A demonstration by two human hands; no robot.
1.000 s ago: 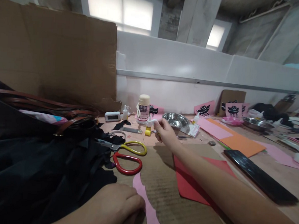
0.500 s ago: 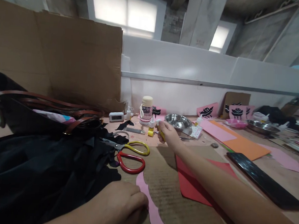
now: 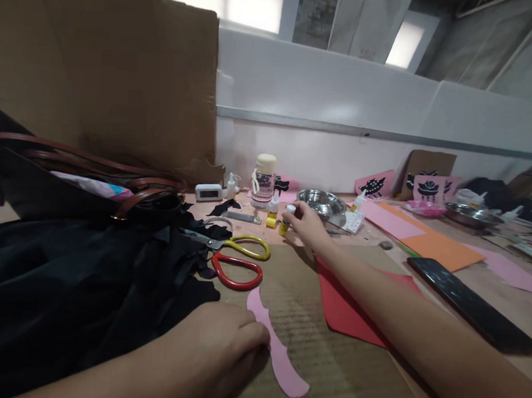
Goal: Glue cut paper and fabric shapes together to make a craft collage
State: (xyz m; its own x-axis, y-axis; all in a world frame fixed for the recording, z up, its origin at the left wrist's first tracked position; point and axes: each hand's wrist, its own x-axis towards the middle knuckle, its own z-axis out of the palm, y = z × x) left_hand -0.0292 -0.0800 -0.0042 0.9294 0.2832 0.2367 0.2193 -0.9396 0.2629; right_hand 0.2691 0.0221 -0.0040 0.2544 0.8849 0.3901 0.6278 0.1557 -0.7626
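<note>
A wavy pink paper strip [image 3: 278, 355] lies on a brown cardboard sheet [image 3: 345, 378]. My left hand [image 3: 212, 346] is closed on the strip's left edge, its fingertips partly hidden. Farther away, my right hand [image 3: 308, 225] has thumb and fingers at a small yellow bottle with a white cap [image 3: 284, 227], which is upright at the cardboard's far edge. Left of that bottle stand a white-tipped glue bottle [image 3: 273, 206] and a yellow cap [image 3: 270, 223]. Scissors with one yellow and one red handle [image 3: 237, 272] rest between my hands, blades over black fabric scraps.
A black bag [image 3: 28, 178] and black cloth [image 3: 61, 306] fill the left side. Red paper [image 3: 353, 312] lies under my right forearm, with a black phone [image 3: 471, 304] beyond it. Behind are a lidded jar [image 3: 263, 181], a steel bowl [image 3: 322, 203] and orange paper [image 3: 452, 249].
My right hand has brought the small yellow bottle from a tilt to upright, its white cap now showing. My left hand stays on the pink strip. The camera view has tipped down.
</note>
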